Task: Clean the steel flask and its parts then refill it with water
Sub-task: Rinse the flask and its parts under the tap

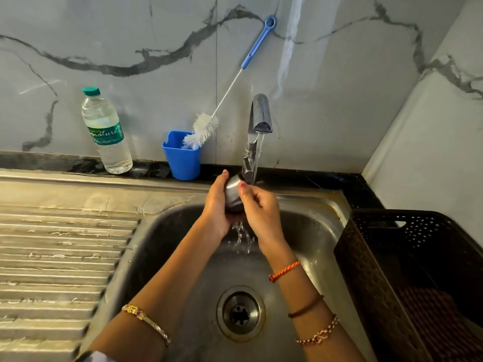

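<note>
Water from the tap (260, 113) wets the steel cup (233, 195) held over the sink (308, 231) at the far rim; slick metal could slip and drop toward the drain (240, 313). Left hand (217, 205) cradles it, fingers curled round. Right hand (260, 207) pinches its rim, wrist bent down.

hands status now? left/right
Left hand: holding the steel cup under the running tap.
Right hand: fingers curled on the same cup.
</note>
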